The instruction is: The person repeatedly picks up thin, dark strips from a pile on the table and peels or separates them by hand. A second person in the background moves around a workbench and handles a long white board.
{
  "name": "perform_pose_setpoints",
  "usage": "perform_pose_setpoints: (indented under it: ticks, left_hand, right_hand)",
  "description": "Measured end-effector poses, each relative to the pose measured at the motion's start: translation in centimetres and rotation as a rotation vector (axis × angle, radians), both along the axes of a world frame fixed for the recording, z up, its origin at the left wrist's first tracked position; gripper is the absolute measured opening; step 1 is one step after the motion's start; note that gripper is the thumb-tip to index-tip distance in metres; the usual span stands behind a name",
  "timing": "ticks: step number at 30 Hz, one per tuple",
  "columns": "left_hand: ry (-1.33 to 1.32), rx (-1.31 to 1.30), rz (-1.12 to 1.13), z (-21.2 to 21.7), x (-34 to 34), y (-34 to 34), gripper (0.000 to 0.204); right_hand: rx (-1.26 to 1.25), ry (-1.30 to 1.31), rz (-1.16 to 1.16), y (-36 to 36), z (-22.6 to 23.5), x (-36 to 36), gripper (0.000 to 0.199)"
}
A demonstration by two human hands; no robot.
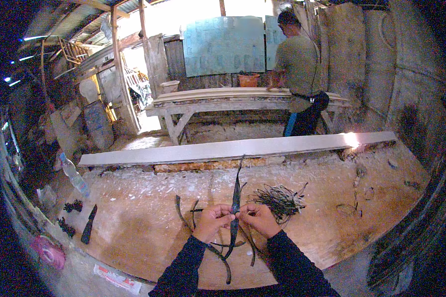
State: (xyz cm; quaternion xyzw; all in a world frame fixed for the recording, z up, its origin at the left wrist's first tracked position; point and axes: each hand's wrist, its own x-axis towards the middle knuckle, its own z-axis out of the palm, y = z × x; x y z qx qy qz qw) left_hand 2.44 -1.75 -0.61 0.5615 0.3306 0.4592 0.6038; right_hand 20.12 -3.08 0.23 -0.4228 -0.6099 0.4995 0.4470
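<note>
My left hand (212, 222) and my right hand (260, 218) meet over the middle of a wooden table (139, 222). Between their pinched fingertips they hold a long, dark, flat strip (237, 193), wide in the middle and tapering at its ends, pointing away from me. Several more dark strips (177, 204) lie loose around and under my hands. Just beyond my right hand rests a tangled bundle of thin black wire-like strands (282, 200). Whether the fingers also hold a strand is too small to tell.
A long pale board (233, 148) lies across the table's far edge. At left are a clear plastic bottle (74, 174), a dark knife-shaped object (88, 225) and black clumps (73, 206). Another person (298, 64) stands at a far bench (223, 105) with an orange tub (248, 79).
</note>
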Motion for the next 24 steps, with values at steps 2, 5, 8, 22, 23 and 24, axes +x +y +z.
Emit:
perform_pose_setpoints:
  ticks: [2, 5, 8, 22, 23, 24]
  left_hand:
    - [-0.002, 0.020, 0.003, 0.0, 0.2, -0.1, 0.018]
    - [-0.021, 0.000, 0.020, -0.3, 0.4, -0.2, 0.015]
    - [0.112, 0.064, 0.102, -0.7, 0.5, -0.3, 0.014]
    - [0.372, 0.362, 0.315, 1.3, 1.5, -1.8, 0.010]
    - [0.319, 0.348, 0.286, 1.4, 1.6, -1.8, 0.010]
    - [0.331, 0.340, 0.273, 1.6, 1.5, -1.8, 0.010]
  right_hand:
    - [0.063, 0.042, -0.004, 0.2, -0.4, -0.1, 0.013]
    - [0.117, 0.010, -0.043, 0.3, -0.6, -0.2, 0.010]
    - [0.185, -0.129, -0.110, 0.3, -0.6, -0.3, 0.019]
    - [0.307, -0.194, -0.231, -0.7, 0.4, -0.8, 0.009]
    - [0.307, -0.203, -0.236, -0.7, 0.4, -0.8, 0.009]
    - [0.308, -0.213, -0.239, -0.8, 0.5, -0.8, 0.009]
